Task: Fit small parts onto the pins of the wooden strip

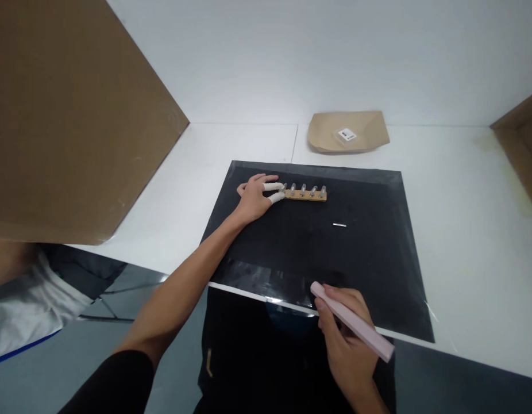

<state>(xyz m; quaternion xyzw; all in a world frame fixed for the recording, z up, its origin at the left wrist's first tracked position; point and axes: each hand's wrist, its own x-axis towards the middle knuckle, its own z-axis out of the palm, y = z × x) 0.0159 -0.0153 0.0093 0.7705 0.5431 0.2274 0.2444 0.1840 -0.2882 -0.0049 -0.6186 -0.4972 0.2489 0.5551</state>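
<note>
My left hand (255, 198) reaches to the far part of the black mat (287, 241). White coverings wrap its thumb and index finger, which pinch the left end of a narrow tan strip (307, 196). Several small clear-topped pieces (303, 189) stand in a row along that strip. Near the mat's front edge, my right hand (350, 345) is closed round a slim, pale pink, flat-sided bar (356, 323), held at a slant. What kind of tool the bar is cannot be told. A short, thin metal rod (339, 225) lies on the mat, right of the strip and touched by neither hand.
A brown paper tray (365, 129) stands behind the mat, holding a small labelled clear packet (346, 135). A large cardboard panel (76, 115) rises at the left. Another cardboard piece (518, 155) stands at the right edge. Part of another person (37, 305) shows at lower left.
</note>
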